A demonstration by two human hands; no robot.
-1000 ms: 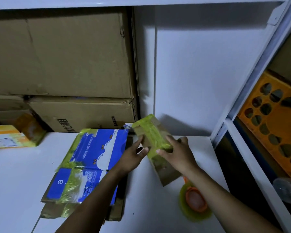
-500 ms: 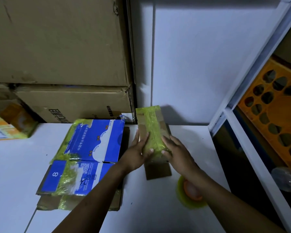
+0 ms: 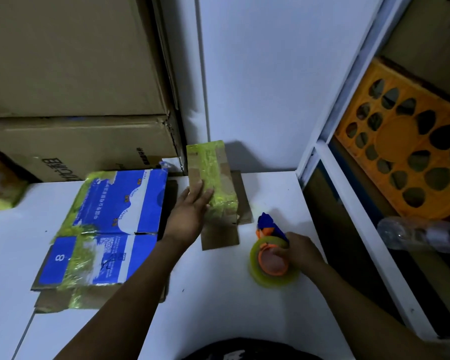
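My left hand [image 3: 190, 216] and right hand [image 3: 300, 252] are bare, forearms too; my black shirt [image 3: 247, 349] bears a pale print.

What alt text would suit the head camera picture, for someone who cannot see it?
A person's left hand rests flat on a small cardboard box wrapped in yellow-green tape on a white table, while the right hand grips a tape roll beside it. A flattened blue carton lies to the left, in front of big stacked boxes.

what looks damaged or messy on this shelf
The flattened blue carton is split at its fold and patched with wrinkled yellow-green tape. The small taped box under the left hand has loose cardboard flaps sticking out.
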